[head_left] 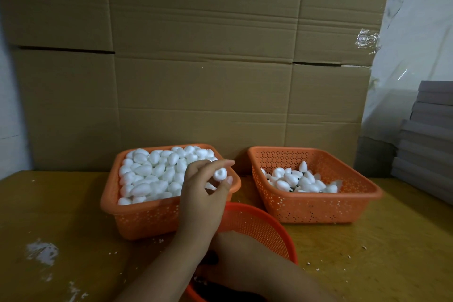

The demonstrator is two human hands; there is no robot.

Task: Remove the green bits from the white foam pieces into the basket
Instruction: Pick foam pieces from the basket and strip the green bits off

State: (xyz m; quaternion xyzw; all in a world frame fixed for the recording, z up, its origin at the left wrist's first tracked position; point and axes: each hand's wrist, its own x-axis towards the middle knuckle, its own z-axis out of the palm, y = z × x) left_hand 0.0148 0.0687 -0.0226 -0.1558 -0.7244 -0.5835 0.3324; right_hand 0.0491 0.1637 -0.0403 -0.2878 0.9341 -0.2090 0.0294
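While it is held up: the left hand (206, 193) pinches a foam piece (220, 174).
Round basket (264, 225): right below it.
Right hand (235, 252): maybe inside; grip hidden.

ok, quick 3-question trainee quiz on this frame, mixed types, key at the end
1. True or false: the left hand pinches a white foam piece over the fuller rectangular basket.
2. Multiple choice: the round basket nearest the camera sits
A. behind the two rectangular baskets
B. in front of them, between the two
C. on the grey stack at far right
3. Fill in: the right-hand rectangular basket holds ____ foam pieces than the left one.

Key: 1 true; 2 B; 3 fewer
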